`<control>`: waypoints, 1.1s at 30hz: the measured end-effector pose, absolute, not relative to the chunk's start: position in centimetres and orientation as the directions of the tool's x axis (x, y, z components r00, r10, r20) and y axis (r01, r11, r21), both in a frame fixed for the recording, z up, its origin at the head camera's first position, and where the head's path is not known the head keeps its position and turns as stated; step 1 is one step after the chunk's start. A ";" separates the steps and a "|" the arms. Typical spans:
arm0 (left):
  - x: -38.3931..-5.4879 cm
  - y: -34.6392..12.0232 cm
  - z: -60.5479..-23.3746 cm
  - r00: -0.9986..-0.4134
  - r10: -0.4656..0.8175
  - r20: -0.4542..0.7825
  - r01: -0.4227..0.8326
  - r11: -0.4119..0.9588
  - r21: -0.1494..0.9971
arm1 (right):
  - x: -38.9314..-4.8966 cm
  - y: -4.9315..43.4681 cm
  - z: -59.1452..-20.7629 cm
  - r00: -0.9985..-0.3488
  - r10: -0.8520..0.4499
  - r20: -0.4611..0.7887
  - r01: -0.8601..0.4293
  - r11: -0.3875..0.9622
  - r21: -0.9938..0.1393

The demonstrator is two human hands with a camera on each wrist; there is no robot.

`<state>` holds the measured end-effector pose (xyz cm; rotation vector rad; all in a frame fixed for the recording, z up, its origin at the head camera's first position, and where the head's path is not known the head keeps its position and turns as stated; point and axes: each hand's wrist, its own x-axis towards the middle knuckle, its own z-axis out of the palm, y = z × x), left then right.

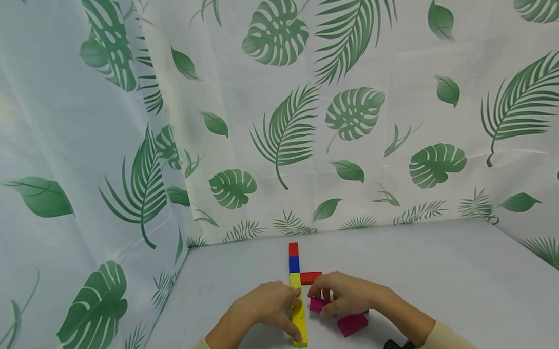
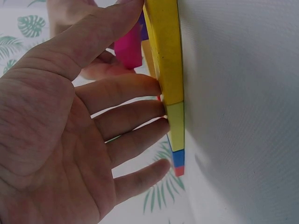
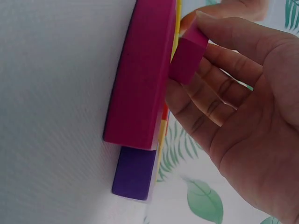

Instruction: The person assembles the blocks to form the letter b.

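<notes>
A straight row of blocks runs away from me: a yellow block (image 1: 300,315) nearest, then a light yellow block (image 1: 294,279), a blue block (image 1: 294,264) and a red block (image 1: 293,249). My left hand (image 1: 271,303) lies along the row's left side, its nearly straight fingers (image 2: 126,112) and thumb touching the yellow block. Between thumb and fingers, my right hand (image 1: 346,294) pinches a small pink block (image 3: 189,58) just right of the row. A second red block (image 1: 311,278) extends rightward from the light yellow one.
Below my right hand lies a larger pink block (image 1: 352,324), with a purple block (image 3: 134,172) beside it, mostly hidden in the head view. Leaf-print curtains (image 1: 232,145) enclose the white tabletop (image 1: 431,272) at the back and sides. Dark wrist gear (image 1: 398,347) shows near the right forearm.
</notes>
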<state>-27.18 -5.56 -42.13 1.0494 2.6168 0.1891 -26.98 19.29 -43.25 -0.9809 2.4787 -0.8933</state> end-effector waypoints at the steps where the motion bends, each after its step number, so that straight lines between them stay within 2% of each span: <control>1: -27.2 -5.6 -42.1 -0.681 0.692 -0.239 0.652 0.722 0.234 | -26.9 19.2 -43.3 -0.707 -0.703 -0.071 -0.497 0.566 -0.659; 12: -27.3 -5.6 -42.2 -0.681 0.690 -0.245 0.651 0.724 0.230 | -26.6 19.0 -43.3 -0.671 -0.738 -0.076 -0.525 0.545 -0.653; 33: -27.2 -5.4 -42.1 -0.696 0.670 -0.258 0.626 0.742 0.240 | -26.2 18.4 -43.6 -0.667 -0.732 -0.139 -0.499 0.577 -0.647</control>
